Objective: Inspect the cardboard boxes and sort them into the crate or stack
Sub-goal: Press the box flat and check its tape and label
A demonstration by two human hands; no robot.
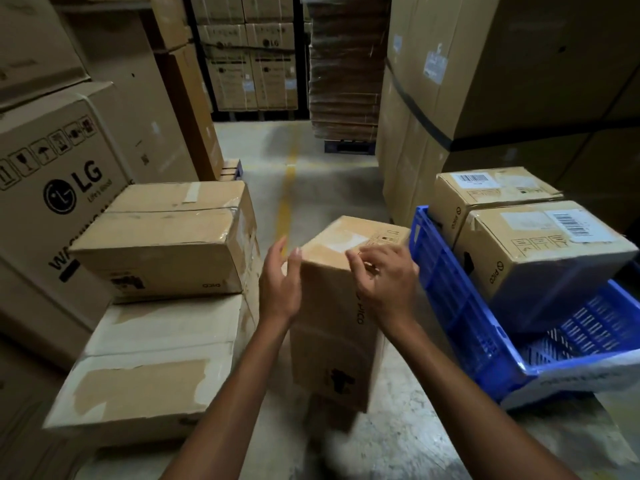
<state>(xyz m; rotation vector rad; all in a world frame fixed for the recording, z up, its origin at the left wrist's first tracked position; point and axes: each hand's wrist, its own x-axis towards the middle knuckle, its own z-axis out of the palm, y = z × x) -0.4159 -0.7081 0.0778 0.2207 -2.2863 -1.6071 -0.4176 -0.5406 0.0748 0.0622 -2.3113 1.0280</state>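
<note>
Far left: LG carton (62, 188), warehouse stock, likely not part of the sort. Lower left: the stack (156, 271), two taped cardboard boxes lying flat, the upper one set back from the lower one's near edge. Flat top, so it should take another.

Centre: left hand (280, 285) loose, fingers spread and nearly straight, beside the upper left corner of the upright box (332, 323); can't tell if it touches. That box stands on end on the floor (398, 441), probably so each face can be turned for inspection. Its lower end is blurred. Right hand (384, 282): fingers curled over the box's top near edge, tips by the white label. Reads as steadying or tipping it.

Right: blue crate (460, 317) with the near PICO box (543, 258) and far PICO box (491, 199) at its far end, barcodes up. The near end has room.
</note>
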